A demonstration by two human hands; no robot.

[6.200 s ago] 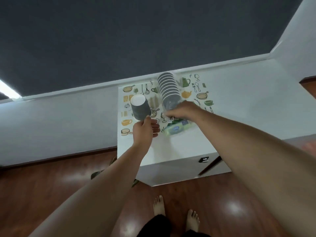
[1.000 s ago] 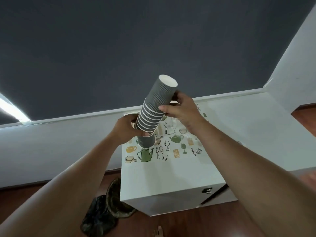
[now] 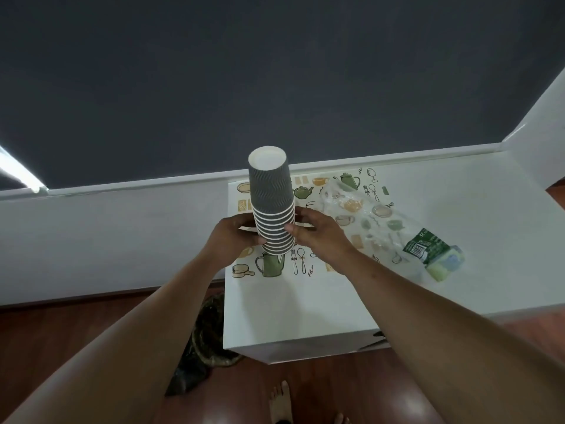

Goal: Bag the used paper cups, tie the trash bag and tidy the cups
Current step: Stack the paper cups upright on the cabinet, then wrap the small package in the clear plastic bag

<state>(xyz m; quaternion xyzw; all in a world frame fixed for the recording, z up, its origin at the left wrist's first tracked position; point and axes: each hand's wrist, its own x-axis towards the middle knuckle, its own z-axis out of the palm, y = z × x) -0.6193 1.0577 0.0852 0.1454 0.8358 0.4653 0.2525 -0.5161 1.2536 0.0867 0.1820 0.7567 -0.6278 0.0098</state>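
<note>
Over the white table (image 3: pixel 305 316), both hands grip an upside-down, nested grey ripple-walled cup stack (image 3: pixel 272 203).

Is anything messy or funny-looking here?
Yes. A crumpled clear plastic sleeve lies empty across the white table, its green label end at the right. A dark trash bag slumps on the floor. The stack of cups itself stands straight, upside down, between both hands.

A home room: wooden floor (image 3: pixel 46 338), bare feet (image 3: pixel 279 402), kitchenware-patterned table (image 3: pixel 305 316).
</note>
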